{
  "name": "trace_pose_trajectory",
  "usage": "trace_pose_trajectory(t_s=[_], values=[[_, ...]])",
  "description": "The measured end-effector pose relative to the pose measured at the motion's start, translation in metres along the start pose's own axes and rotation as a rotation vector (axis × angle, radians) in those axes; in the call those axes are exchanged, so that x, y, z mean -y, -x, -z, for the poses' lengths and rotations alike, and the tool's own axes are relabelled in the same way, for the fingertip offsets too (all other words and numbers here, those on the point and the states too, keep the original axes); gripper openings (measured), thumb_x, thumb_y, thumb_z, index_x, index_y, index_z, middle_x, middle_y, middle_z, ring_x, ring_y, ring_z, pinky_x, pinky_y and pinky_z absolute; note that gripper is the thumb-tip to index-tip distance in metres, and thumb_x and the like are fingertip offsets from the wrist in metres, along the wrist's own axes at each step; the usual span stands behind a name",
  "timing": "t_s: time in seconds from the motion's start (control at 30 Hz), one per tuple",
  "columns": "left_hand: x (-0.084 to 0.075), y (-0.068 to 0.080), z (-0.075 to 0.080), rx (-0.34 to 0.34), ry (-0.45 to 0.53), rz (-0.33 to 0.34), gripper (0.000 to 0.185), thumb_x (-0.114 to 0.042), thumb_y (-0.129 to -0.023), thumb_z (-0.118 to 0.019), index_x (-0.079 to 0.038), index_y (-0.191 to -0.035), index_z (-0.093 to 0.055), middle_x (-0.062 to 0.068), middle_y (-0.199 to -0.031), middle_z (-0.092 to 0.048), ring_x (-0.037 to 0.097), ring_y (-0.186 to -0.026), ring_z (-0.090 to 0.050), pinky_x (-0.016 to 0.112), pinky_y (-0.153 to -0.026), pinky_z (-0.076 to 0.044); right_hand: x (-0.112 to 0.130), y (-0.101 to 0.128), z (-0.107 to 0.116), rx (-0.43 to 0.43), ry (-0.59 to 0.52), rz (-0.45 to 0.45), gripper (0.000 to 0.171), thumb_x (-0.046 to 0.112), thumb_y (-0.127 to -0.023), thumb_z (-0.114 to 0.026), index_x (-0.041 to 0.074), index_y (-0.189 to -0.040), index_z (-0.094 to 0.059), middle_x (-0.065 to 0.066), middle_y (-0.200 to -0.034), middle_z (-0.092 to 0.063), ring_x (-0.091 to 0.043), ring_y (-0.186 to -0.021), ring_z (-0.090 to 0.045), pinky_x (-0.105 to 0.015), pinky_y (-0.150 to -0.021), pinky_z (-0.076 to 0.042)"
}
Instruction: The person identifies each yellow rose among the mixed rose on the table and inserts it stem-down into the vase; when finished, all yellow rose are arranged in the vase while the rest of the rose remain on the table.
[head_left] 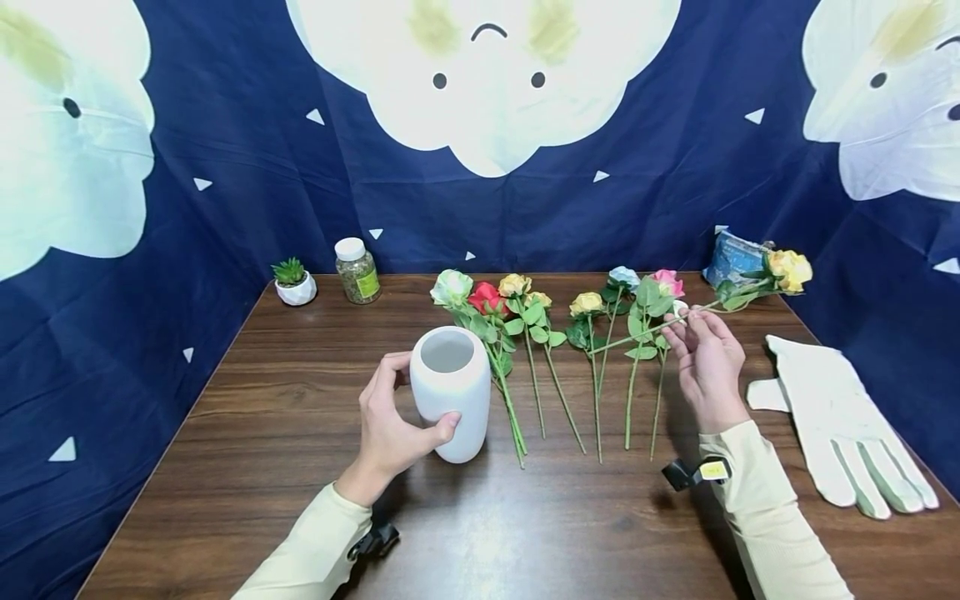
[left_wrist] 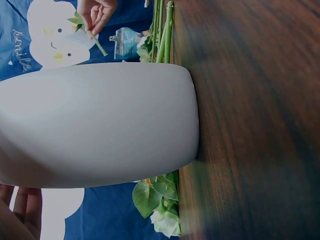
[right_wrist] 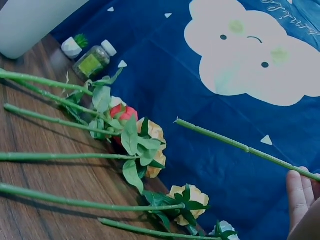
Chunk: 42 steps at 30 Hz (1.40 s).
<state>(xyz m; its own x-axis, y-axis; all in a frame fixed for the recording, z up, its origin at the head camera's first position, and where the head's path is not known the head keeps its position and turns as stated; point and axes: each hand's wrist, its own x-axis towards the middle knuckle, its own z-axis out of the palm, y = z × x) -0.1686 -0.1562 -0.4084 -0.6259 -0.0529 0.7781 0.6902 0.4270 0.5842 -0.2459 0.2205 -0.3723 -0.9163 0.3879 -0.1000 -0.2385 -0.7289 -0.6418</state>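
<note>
Wooden table [head_left: 540, 542], blue backdrop [head_left: 240, 100]; one vase [head_left: 453, 404] gripped by left hand [head_left: 393, 433], one yellow rose [head_left: 789, 272] pinched by right hand [head_left: 708, 362]; three others [head_left: 587, 303] laid down.

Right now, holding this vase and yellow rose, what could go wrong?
The white vase might slip or tip if the left hand, gripping its side, loosens. The yellow rose in the right hand could snag: in the head view its stem crosses the pink rose's stem. The red rose lies close to the vase and might get nudged.
</note>
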Motion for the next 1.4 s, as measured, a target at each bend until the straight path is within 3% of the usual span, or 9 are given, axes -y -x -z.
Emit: trace_pose_trajectory(t_s=[0.27,0.53,1.03,1.33,1.4], values=[[0.000,-0.001,0.000,0.002,-0.003,0.001,0.071,-0.040,-0.064,-0.082,0.004,-0.116,-0.062,0.015,-0.104,-0.069,0.017,-0.086,-0.059,0.026,-0.077,-0.048,0.001,0.005,-0.004,0.027,-0.044,-0.014,0.015,-0.004,-0.103,-0.052,-0.002,-0.091,-0.061,-0.012,-0.083,-0.071,-0.021,-0.069,-0.075,-0.030,-0.068,-0.062],[0.000,0.000,-0.001,-0.002,-0.013,-0.007,0.071,-0.043,-0.065,-0.081,0.005,-0.114,-0.062,0.015,-0.103,-0.069,0.018,-0.085,-0.059,0.039,-0.073,-0.050,0.004,0.010,-0.009,0.051,-0.088,-0.009,0.014,-0.005,-0.102,-0.052,-0.003,-0.091,-0.059,-0.013,-0.081,-0.072,-0.022,-0.075,-0.076,-0.030,-0.070,-0.062],[0.001,0.002,0.001,0.000,-0.006,0.010,0.069,-0.037,-0.063,-0.082,0.003,-0.115,-0.062,0.014,-0.102,-0.069,0.018,-0.085,-0.059,0.026,-0.076,-0.048,0.006,0.022,-0.018,0.086,-0.166,0.008,0.017,-0.009,-0.101,-0.051,-0.005,-0.086,-0.059,-0.018,-0.082,-0.071,-0.026,-0.075,-0.075,-0.032,-0.071,-0.063],[0.000,0.002,0.000,0.003,-0.013,0.011,0.069,-0.039,-0.064,-0.082,0.003,-0.116,-0.062,0.014,-0.103,-0.069,0.019,-0.085,-0.059,0.041,-0.072,-0.050,0.007,0.031,-0.023,0.121,-0.179,0.019,0.019,-0.008,-0.101,-0.052,-0.006,-0.085,-0.061,-0.018,-0.083,-0.072,-0.025,-0.076,-0.075,-0.033,-0.071,-0.063],[0.000,0.001,0.000,0.007,-0.010,0.011,0.070,-0.041,-0.065,-0.082,0.003,-0.116,-0.062,0.014,-0.104,-0.069,0.018,-0.086,-0.059,0.038,-0.073,-0.050,0.008,0.033,-0.024,0.121,-0.188,0.022,0.018,-0.007,-0.101,-0.053,-0.006,-0.085,-0.061,-0.018,-0.082,-0.072,-0.026,-0.076,-0.075,-0.033,-0.071,-0.063]])
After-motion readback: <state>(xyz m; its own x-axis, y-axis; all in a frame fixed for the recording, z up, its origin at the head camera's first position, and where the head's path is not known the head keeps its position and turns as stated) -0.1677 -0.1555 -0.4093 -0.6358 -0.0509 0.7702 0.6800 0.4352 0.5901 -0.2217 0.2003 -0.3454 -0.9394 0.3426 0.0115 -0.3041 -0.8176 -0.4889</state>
